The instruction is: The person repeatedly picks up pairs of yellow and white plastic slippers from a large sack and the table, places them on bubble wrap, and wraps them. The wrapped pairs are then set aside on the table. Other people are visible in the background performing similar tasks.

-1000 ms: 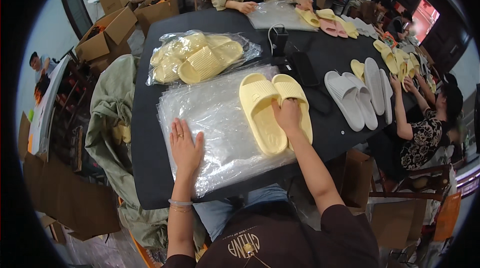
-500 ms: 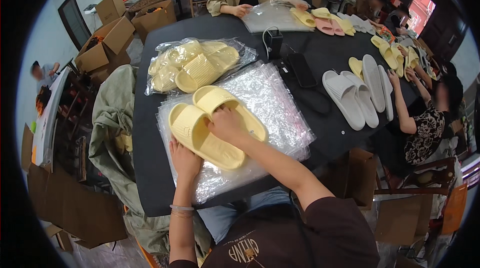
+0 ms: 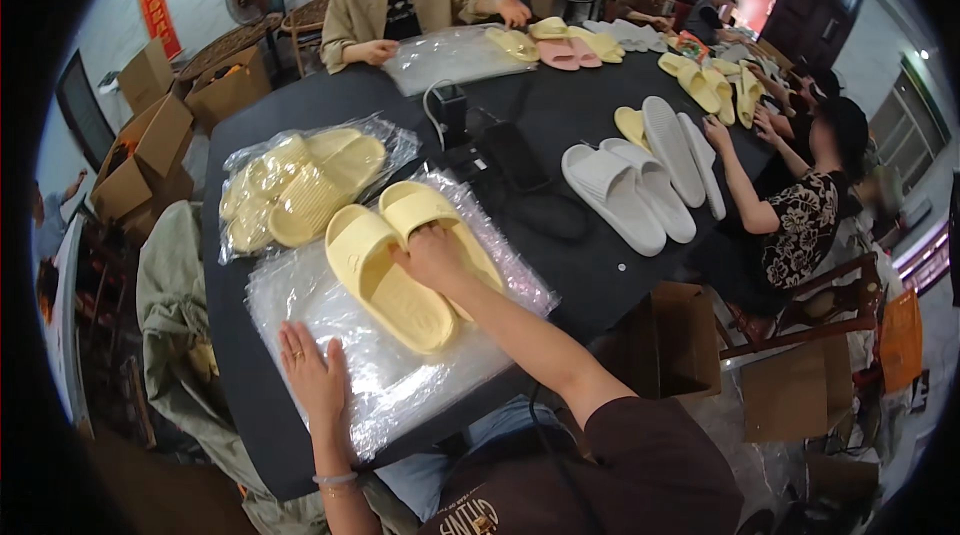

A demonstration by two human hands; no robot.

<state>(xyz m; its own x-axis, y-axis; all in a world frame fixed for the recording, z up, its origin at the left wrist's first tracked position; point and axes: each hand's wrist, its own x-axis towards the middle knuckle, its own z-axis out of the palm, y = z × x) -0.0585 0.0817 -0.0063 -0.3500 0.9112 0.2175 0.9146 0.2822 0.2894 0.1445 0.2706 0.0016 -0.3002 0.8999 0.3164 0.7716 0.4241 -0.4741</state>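
Observation:
A pair of pale yellow slide slippers (image 3: 395, 307) lies over a stack of clear plastic bags (image 3: 375, 390), straps pointing away from me. My right hand (image 3: 432, 257) reaches into the openings beneath both straps and grips the pair where the slippers meet. Its fingertips are hidden under the straps. Flat on the near left part of the stack, my left hand (image 3: 315, 377) has its fingers stretched out and holds nothing. Just beyond the pair, to the left, more yellow slippers (image 3: 310, 185) sit inside clear bags.
A black device with a looped cable (image 3: 447, 113) and a dark phone (image 3: 512, 157) are on the black table. Grey slippers (image 3: 628, 197) stand to the right. A person across handles a clear plastic sheet (image 3: 440, 60); others work at right. Cartons (image 3: 150, 160) stand at left.
My left hand has come off the slipper's side and now lies on the bags. My right hand still holds the pair. The person across has lifted one hand off the plastic. My view has shifted right.

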